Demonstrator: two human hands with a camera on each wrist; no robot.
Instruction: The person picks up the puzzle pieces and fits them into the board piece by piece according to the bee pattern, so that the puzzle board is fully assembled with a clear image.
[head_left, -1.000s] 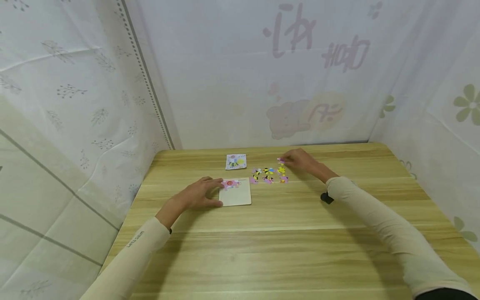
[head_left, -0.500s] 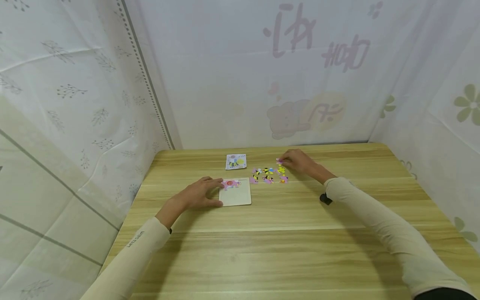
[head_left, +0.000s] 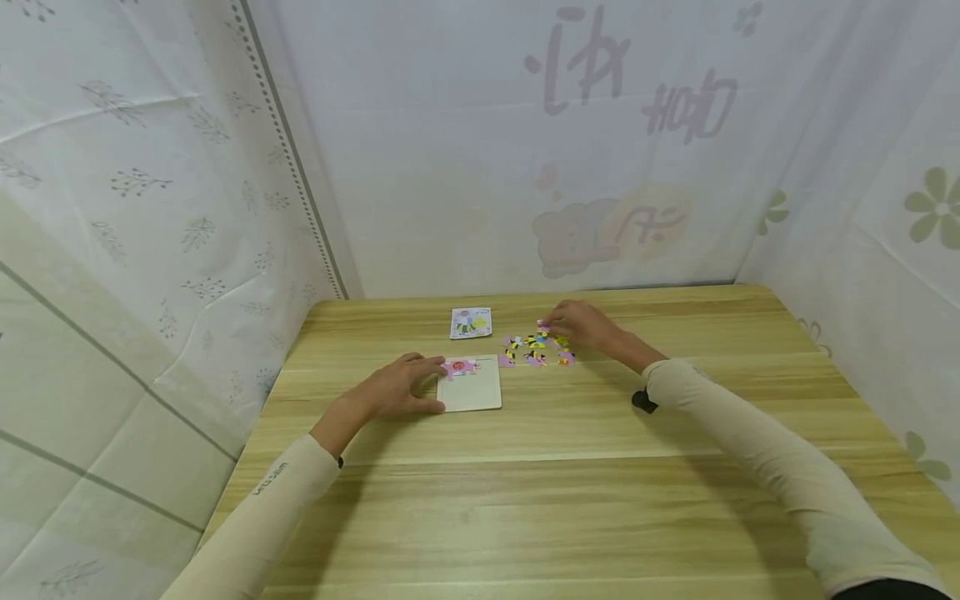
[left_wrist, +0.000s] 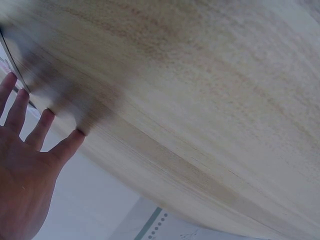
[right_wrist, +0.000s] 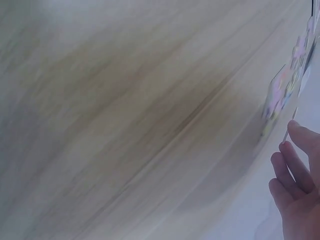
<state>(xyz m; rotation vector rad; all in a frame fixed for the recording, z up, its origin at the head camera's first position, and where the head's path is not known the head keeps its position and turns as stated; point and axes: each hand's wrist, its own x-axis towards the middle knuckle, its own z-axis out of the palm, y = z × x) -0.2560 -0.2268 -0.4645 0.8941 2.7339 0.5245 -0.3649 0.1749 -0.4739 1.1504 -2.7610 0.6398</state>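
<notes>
A pale square puzzle tray [head_left: 474, 392] lies on the table, with pink puzzle pieces [head_left: 460, 367] in its upper left corner, one showing a red round design. My left hand [head_left: 397, 387] steadies the tray's left side, fingers spread and fairly straight; the left wrist view also shows this hand [left_wrist: 30, 150] with fingertips at the tray's edge. My right hand [head_left: 585, 323] pinches a small pink puzzle piece [head_left: 543, 325] between thumb and fingers, above the loose puzzle pieces [head_left: 536, 358]. The right wrist view shows the right hand [right_wrist: 300, 185] at the frame's edge, fingers bent towards the thumb.
Behind the tray lies a picture card [head_left: 471, 323] with a bee and a yellow shape. The loose pieces, pink, yellow and black, lie right of the tray. White printed curtains surround the wooden table [head_left: 480, 517] at the back and sides.
My right hand has moved left with the pink puzzle piece, from the far right of the loose pieces to above their middle. My left hand and the tray have stayed put.
</notes>
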